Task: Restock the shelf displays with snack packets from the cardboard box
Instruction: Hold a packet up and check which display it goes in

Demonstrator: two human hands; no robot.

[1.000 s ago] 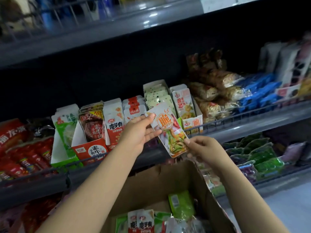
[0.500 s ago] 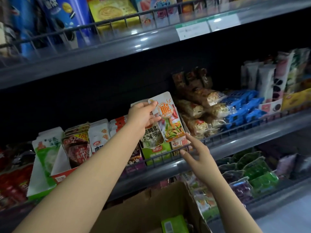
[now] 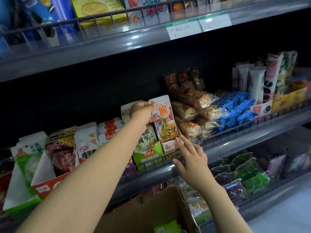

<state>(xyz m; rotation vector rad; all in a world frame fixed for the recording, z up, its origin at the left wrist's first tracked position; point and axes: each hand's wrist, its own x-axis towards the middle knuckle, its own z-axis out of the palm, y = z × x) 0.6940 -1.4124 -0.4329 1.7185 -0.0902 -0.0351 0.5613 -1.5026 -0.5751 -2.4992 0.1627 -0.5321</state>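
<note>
My left hand point(image 3: 143, 113) pinches the top left corner of a white snack packet point(image 3: 164, 118) with an orange circle and green-orange strips printed on it. The packet stands upright, its lower end inside an open display carton point(image 3: 170, 147) on the middle shelf point(image 3: 235, 140). My right hand point(image 3: 191, 158) is below it with straight fingers; the forefinger touches the carton's right front corner by the wire rail. The cardboard box point(image 3: 151, 211) is at the bottom centre, with a green packet point(image 3: 166, 227) showing inside.
Display cartons of packets point(image 3: 64, 153) fill the middle shelf to the left, with wrapped cakes point(image 3: 191, 101) and blue packets point(image 3: 235, 108) to the right. Biscuit boxes point(image 3: 99, 9) line the top shelf. Green and purple packets point(image 3: 244, 172) lie on the lower shelf.
My left hand lifted the packet from in front of the shelf up and into the display carton. My right hand let go of the packet's bottom and moved to the carton's front.
</note>
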